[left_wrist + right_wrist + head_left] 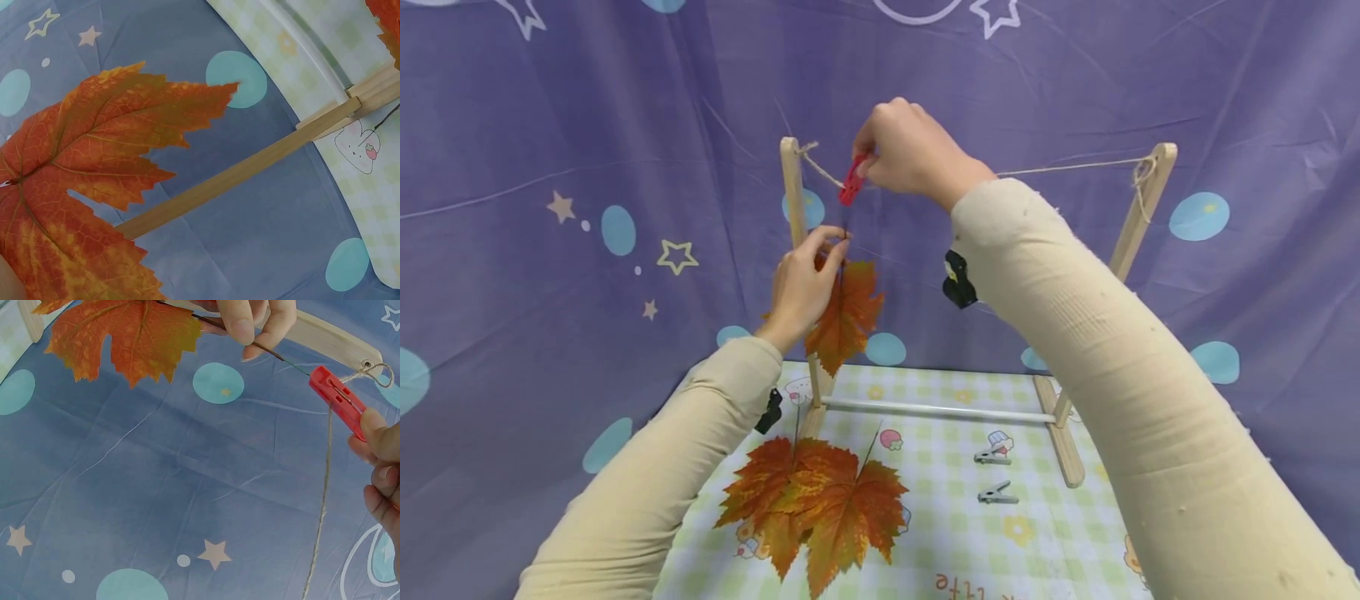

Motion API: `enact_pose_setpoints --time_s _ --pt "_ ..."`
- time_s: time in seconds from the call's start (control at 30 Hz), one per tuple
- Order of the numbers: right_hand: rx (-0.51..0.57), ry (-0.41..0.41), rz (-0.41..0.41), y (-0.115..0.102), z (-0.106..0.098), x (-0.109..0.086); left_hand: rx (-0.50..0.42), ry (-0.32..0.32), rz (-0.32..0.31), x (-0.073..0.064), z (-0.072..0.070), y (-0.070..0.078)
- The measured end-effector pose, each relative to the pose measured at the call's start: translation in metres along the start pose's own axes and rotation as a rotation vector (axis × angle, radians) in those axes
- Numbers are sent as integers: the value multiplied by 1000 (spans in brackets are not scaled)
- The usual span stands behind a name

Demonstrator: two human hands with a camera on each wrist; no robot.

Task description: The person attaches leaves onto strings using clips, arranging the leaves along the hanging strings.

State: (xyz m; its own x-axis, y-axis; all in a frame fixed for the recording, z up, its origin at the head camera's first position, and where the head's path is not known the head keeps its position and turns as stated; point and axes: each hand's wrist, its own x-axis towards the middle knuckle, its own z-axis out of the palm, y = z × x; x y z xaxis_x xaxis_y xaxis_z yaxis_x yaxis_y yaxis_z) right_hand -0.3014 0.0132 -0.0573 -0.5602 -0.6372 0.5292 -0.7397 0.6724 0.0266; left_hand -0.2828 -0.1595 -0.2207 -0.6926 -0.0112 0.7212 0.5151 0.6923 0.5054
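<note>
A red plastic clothespin (852,182), tilted at a beige twine line (1067,168), is pinched in a person's right hand (906,146); its lower end meets the thin dark stem (269,351) of an orange, green-tinged, jagged-edged leaf (846,321), the grip there unclear; the leaf hangs point down, stem pinched in the left hand (808,279).
</note>
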Motion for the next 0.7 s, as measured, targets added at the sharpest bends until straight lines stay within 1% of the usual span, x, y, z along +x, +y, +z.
enact_pose_setpoints --time_s 0.2,0.3,0.37,0.57,0.7 --pt "-12 -43 7 -5 0 1 8 20 -3 2 -2 0" --pt "5 -59 31 -6 1 2 13 27 0 3 -3 1" --pt "32 -75 56 -7 2 2 20 20 5 2 -4 1" --pt "119 -112 147 -8 6 2 -17 -48 6 -1 -4 3" --pt "156 -105 188 -8 9 0 -37 -49 5 -3 -3 4"
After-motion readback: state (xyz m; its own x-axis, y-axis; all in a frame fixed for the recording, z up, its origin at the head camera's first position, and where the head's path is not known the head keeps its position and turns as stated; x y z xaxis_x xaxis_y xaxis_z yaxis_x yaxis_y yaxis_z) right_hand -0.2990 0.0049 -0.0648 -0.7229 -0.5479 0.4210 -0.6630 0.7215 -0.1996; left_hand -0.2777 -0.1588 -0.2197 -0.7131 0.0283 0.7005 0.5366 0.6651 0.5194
